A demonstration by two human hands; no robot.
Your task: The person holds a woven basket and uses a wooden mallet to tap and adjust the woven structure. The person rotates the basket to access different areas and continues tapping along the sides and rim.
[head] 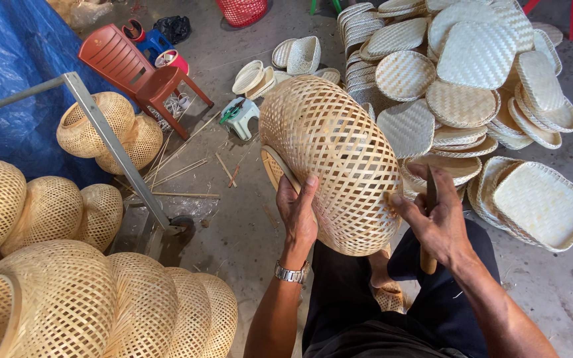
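Grey concrete floor (247,225) is lying bare, scattered with thin bamboo strips (180,169). A blue tarp (8,59) is hanging at left behind a metal frame (111,142), and a red plastic chair (137,69) is standing near a small green stool (240,116). Daylight is falling evenly.

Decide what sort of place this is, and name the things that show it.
Probably a bamboo-weaving workshop: a half-made woven shade in the hands, finished shades stacked left, flat woven trays heaped on the concrete floor.

Concrete floor (247,232) carries woven trays (462,99), bamboo strips (180,172), red chair (137,66).
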